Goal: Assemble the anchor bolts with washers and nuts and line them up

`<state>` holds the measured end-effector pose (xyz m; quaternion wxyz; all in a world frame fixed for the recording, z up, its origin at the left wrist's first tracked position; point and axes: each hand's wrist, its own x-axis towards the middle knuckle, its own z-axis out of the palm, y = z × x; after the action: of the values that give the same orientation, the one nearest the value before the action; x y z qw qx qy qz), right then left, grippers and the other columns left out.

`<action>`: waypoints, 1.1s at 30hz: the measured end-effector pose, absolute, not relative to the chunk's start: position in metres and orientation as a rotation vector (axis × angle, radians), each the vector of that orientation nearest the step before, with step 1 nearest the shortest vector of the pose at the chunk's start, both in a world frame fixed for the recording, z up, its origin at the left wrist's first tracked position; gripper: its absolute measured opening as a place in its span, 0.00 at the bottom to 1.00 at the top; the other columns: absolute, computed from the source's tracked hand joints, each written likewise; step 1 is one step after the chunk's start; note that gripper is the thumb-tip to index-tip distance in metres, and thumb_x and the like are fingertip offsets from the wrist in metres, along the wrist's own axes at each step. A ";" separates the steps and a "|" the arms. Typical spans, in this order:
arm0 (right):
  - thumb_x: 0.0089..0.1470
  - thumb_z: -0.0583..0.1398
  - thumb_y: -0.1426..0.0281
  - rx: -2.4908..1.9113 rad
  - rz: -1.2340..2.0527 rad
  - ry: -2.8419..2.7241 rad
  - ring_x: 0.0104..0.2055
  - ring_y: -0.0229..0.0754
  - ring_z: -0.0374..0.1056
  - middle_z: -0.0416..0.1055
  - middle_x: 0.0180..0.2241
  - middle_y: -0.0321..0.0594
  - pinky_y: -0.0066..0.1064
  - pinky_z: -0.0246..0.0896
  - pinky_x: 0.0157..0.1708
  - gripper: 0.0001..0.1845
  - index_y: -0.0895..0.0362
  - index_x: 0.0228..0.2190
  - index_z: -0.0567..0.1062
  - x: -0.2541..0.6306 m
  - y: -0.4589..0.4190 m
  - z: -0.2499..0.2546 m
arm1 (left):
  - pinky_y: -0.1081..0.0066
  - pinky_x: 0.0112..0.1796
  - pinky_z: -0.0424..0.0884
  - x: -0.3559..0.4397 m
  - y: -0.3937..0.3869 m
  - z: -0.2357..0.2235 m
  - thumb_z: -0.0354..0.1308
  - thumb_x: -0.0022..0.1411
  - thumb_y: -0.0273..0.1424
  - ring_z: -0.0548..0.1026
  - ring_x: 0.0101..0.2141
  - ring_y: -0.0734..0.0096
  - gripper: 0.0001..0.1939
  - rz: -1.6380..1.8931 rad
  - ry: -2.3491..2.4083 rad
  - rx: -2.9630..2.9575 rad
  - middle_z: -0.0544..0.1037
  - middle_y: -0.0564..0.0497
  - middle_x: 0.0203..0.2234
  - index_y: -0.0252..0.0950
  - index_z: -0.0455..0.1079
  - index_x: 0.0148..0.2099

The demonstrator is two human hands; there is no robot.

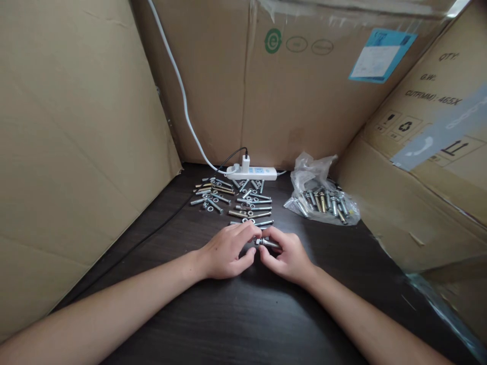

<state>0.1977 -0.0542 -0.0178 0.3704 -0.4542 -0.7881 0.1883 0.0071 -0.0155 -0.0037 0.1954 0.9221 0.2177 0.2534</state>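
My right hand (289,256) is closed round a silver expansion bolt (269,243), which lies nearly level with its nut end pointing left. A nut and washer sit at that end, just past my right fingertips. My left hand (230,251) curves in from the left, with thumb and index finger apart around the bolt's nut end. Its index fingertip is close to the right index finger; whether it touches the bolt I cannot tell. Just beyond my hands, several loose bolts and sleeves (254,208) lie in rows with washers (250,214) among them.
More bolts, washers and nuts (213,195) lie at the left back. A clear plastic bag (304,175) with several assembled expansion bolts (323,201) rests at the right. Behind stands a white power strip (266,174) with cables. Cardboard boxes (213,101) wall in the dark table (243,324).
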 end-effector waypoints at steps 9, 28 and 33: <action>0.49 0.57 0.70 -1.171 0.482 -2.023 0.19 0.32 0.61 0.68 0.20 0.32 0.22 0.55 0.21 0.06 0.57 0.32 0.70 0.198 -0.055 -0.017 | 0.69 0.36 0.64 0.008 -0.014 0.000 0.46 0.61 0.28 0.67 0.34 0.68 0.07 0.647 0.671 2.584 0.68 0.50 0.35 0.36 0.60 0.43; 0.49 0.57 0.69 -1.179 0.481 -2.026 0.18 0.32 0.60 0.67 0.20 0.32 0.22 0.55 0.21 0.05 0.57 0.31 0.70 0.198 -0.055 -0.017 | 0.69 0.35 0.64 0.005 -0.015 -0.001 0.45 0.62 0.29 0.66 0.32 0.69 0.07 0.788 0.635 2.553 0.66 0.50 0.33 0.36 0.57 0.43; 0.50 0.57 0.69 -1.174 0.487 -2.030 0.19 0.32 0.60 0.67 0.19 0.31 0.22 0.54 0.22 0.05 0.57 0.31 0.70 0.198 -0.054 -0.017 | 0.69 0.35 0.63 0.006 -0.016 -0.004 0.46 0.59 0.25 0.65 0.32 0.69 0.07 0.749 0.556 2.573 0.66 0.50 0.33 0.37 0.56 0.42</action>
<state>0.1980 -0.0539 -0.0167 0.3645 -0.4565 -0.7892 0.1894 0.0060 -0.0160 -0.0043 0.2008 0.9210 0.1989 0.2682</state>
